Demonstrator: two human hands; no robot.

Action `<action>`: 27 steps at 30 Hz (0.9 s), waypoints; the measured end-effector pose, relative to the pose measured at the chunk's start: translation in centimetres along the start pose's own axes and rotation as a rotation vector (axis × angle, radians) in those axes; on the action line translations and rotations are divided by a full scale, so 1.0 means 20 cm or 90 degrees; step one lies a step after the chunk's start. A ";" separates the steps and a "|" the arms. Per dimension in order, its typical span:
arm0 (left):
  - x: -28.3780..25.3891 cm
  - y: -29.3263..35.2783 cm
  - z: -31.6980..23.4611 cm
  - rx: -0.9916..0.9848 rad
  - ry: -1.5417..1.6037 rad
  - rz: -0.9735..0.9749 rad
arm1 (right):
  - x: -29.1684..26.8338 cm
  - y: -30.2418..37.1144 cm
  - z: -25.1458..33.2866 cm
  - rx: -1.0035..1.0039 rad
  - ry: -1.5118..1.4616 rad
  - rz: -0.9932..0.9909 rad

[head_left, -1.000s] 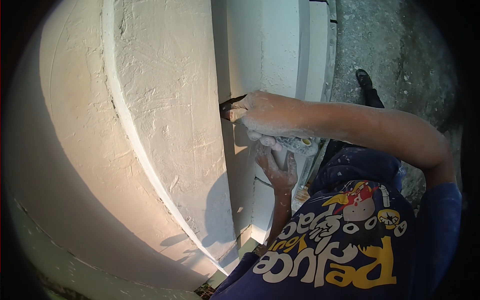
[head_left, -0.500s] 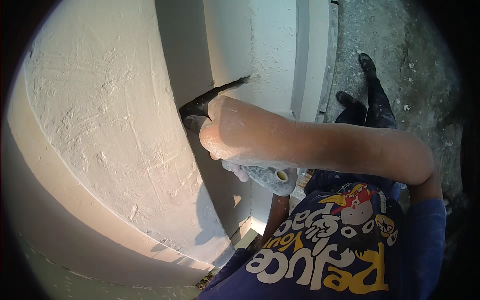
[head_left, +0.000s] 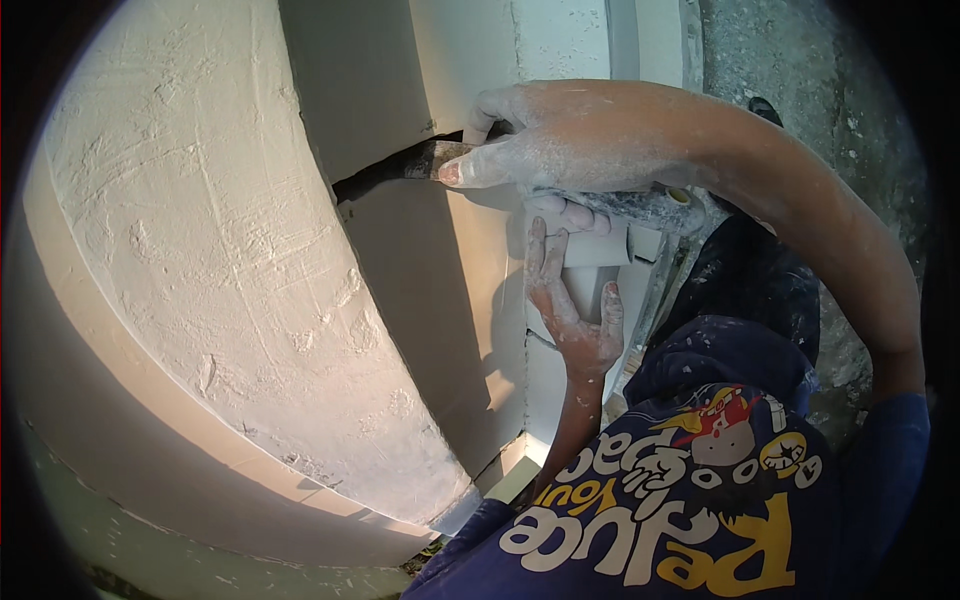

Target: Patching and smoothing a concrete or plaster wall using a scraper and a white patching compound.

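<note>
My right hand (head_left: 510,150), caked in white dust, reaches across from the right. It is closed on a putty knife (head_left: 650,205) with a smeared grey handle that has a hole near its end. Its thumb presses beside the dirty blade, at a dark gap (head_left: 375,175) between pale panels. Just below, my left hand (head_left: 575,310) has its fingers stretched over a pale, plate-like piece (head_left: 600,245), thumb apart. Whether that piece is loose or part of the wall, I cannot tell.
A broad, rough plastered surface (head_left: 220,250) curves along the left. Pale panels (head_left: 400,260) with seams stand beside it, partly in shadow. A stained concrete floor (head_left: 770,50) lies at the upper right. A dark shoe (head_left: 764,108) shows past my right forearm.
My right hand has moved up and right with the putty knife, away from the plastered surface. My left hand, hidden before behind the right arm and tool, now shows against the pale piece.
</note>
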State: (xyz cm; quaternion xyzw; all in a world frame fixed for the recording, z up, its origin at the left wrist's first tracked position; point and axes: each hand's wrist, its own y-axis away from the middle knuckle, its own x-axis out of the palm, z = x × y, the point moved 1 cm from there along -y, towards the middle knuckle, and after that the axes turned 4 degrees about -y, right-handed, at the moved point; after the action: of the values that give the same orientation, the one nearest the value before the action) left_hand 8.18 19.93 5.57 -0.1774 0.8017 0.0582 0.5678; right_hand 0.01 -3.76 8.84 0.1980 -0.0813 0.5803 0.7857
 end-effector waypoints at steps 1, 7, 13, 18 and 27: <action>0.00 0.01 0.01 -0.004 0.004 -0.011 | 0.00 0.02 -0.02 -0.026 0.061 -0.011; 0.03 0.07 0.04 -0.104 -0.056 -0.009 | 0.11 0.05 -0.22 -0.227 0.133 -0.138; 0.09 0.27 0.16 -0.235 0.027 0.023 | 0.20 0.02 -0.23 -0.450 0.181 -0.202; 0.07 0.32 0.20 -0.148 -0.038 0.023 | 0.21 -0.04 -0.19 -0.497 0.370 -0.177; 0.06 0.26 0.10 -0.137 -0.118 0.012 | 0.17 -0.13 -0.15 -0.574 0.501 -0.165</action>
State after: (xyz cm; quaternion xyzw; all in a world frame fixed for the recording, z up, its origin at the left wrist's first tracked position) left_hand 7.81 25.02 3.22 -0.2236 0.7367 0.1657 0.6162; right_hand 3.24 -0.11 6.71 -0.3746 0.0020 0.4181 0.8276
